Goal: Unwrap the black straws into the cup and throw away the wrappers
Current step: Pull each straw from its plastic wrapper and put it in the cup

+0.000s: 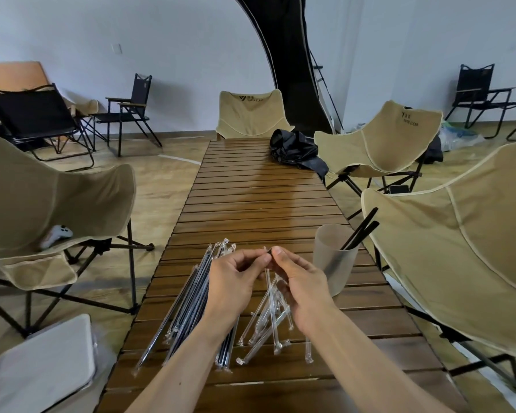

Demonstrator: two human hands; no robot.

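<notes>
My left hand (236, 277) and my right hand (300, 281) meet above the slatted wooden table (259, 198), both pinching the top of one wrapped black straw (268, 254), whose black tip shows between the fingertips. A pile of wrapped black straws (191, 302) lies under my left forearm. Several empty clear wrappers (265, 326) lie fanned out below my right hand. To the right stands a frosted translucent cup (334, 257) holding two unwrapped black straws (361, 231) that lean to the right.
Beige folding chairs flank the table on the left (51, 201), the right (459, 257) and at the far end (251, 114). A crumpled black bag (295, 150) lies at the table's far right. A white lidded bin (42, 368) sits at the lower left.
</notes>
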